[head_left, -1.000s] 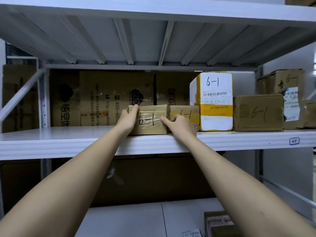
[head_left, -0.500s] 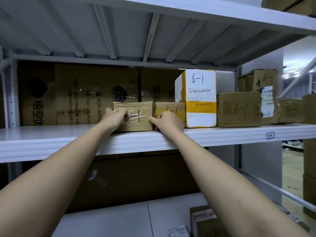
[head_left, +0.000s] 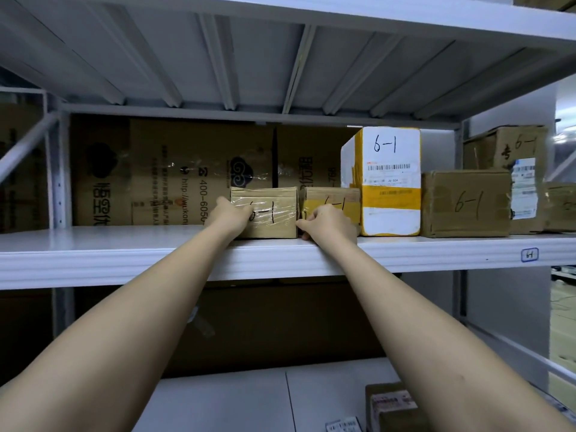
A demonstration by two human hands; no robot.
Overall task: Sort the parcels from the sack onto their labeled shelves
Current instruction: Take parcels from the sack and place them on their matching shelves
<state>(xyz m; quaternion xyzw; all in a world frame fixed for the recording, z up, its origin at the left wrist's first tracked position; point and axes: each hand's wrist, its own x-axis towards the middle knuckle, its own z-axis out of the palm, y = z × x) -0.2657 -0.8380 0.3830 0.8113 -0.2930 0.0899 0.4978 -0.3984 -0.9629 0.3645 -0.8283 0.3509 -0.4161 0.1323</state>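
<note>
White metal shelf fills the view, front edge running left to right, small tag stuck on it at right. Flattened brown carton with print stands against the back of the shelf on the left. Tall white-and-yellow box marked 6-1, upright, right of centre. Brown box marked 6-1 just beside it on the right, another taped brown box behind that, a further one at the far right edge, partly cut off. Your taped parcel, marked 6-1, sits on the shelf near the front edge, centre. Just to its right, a smaller yellow-taped parcel, touching or nearly so, can't tell which.

Your left hand is on the taped parcel's left front corner, fingers curled round it, covering part of the writing. Your right hand is at the parcel's lower right corner, fingers curled, fingertips at the seam between the two small parcels; can't tell whether it grips or only presses.

Lower shelf below, with a brown labelled box at bottom right.
</note>
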